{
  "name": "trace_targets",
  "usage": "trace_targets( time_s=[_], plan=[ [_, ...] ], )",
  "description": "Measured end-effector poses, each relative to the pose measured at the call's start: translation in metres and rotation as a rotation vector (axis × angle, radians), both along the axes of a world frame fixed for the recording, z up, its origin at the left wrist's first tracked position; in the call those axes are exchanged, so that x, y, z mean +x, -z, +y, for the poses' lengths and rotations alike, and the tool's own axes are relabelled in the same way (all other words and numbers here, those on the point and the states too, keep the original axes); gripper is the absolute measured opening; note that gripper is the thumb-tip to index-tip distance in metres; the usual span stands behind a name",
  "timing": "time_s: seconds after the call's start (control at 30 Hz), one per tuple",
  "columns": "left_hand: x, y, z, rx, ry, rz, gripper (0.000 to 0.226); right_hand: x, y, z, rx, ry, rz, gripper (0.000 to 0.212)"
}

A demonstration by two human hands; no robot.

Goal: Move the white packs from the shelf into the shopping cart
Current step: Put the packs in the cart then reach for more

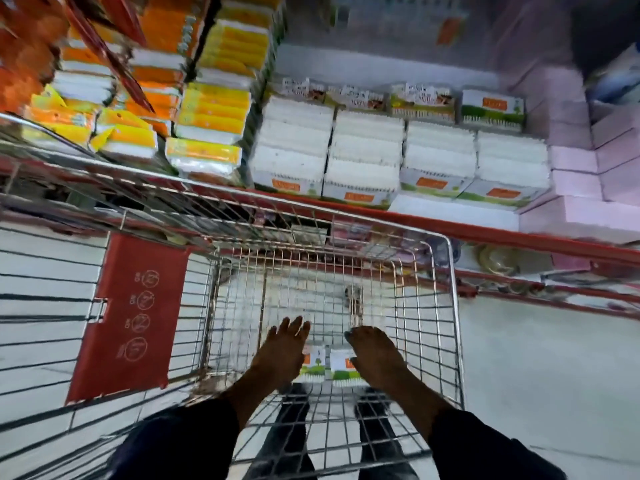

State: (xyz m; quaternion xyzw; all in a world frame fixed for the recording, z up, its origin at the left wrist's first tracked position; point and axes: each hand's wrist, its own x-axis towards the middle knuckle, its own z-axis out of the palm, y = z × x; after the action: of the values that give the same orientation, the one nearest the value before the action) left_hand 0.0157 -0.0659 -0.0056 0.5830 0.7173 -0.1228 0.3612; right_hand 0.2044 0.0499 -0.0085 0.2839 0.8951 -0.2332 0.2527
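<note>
**Lowering two packs into the cart**

Reaching down into the basket, I have both hands low over the wire floor. My left hand lies flat with fingers spread, palm on the left of two small white packs with green-and-orange printed labels; my right hand covers the right one the same way. The hands are apart, each resting on top of its own pack. Whether the fingers curl under the edges I cannot tell, so I can't say if either pack is gripped or merely pressed down. My guess is that the flat palms are there to seat the packs square on the grid so they don't tip through the wires.

The two packs lie side by side, touching or nearly so, at the near end of the silver wire shopping cart. Their labelled ends face me, so I judge each long axis to run away from me, toward the shelf.

Beyond the cart's far rim, the red-edged shelf holds four rows of stacked white packs, labelled ends outward, long axes running back into the shelf. Yellow and orange packets sit to their left, pale pink blocks to their right. Most of the job remains.
</note>
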Motion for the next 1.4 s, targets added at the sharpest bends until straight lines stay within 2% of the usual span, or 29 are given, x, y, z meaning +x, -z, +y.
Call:
trace_targets(
  time_s=[0.13, 0.23, 0.4, 0.47, 0.57, 0.67, 0.83, 1.03, 1.23, 1.4],
  plan=[
    [0.007, 0.02, -0.003, -0.051, -0.098, -0.097, 0.063, -0.006, 0.011, -0.003, 0.012, -0.037, -0.094, 0.039],
    [0.006, 0.036, -0.006, 0.089, -0.207, -0.169, 0.049, -0.01, 0.013, 0.0, 0.026, -0.011, -0.073, 0.035],
    [-0.002, 0.045, -0.009, 0.16, -0.236, -0.22, 0.026, -0.005, 0.002, 0.007, -0.069, 0.101, 0.004, 0.028],
    [-0.003, 0.012, -0.004, 0.184, -0.259, -0.217, 0.027, 0.0, -0.009, 0.009, -0.086, 0.186, 0.083, 0.021],
    [-0.003, -0.029, 0.005, 0.262, -0.224, -0.179, 0.041, 0.001, -0.031, 0.013, -0.076, 0.251, 0.147, 0.015],
    [-0.008, -0.066, 0.016, 0.343, -0.182, -0.054, 0.052, -0.008, -0.067, 0.022, 0.014, 0.265, 0.168, 0.014],
    [-0.016, -0.15, 0.037, 0.586, -0.183, 0.056, 0.038, -0.02, -0.145, 0.049, 0.283, 0.246, 0.288, 0.038],
    [-0.01, -0.239, 0.074, 0.818, -0.177, 0.077, 0.027, -0.015, -0.237, 0.086, 0.446, 0.33, 0.47, 0.038],
    [0.008, -0.286, 0.118, 0.98, -0.096, 0.056, 0.03, 0.017, -0.291, 0.127, 0.553, 0.409, 0.539, 0.042],
    [0.03, -0.298, 0.16, 1.05, -0.055, 0.043, 0.028, 0.047, -0.306, 0.155, 0.575, 0.516, 0.546, 0.042]
  ],
)
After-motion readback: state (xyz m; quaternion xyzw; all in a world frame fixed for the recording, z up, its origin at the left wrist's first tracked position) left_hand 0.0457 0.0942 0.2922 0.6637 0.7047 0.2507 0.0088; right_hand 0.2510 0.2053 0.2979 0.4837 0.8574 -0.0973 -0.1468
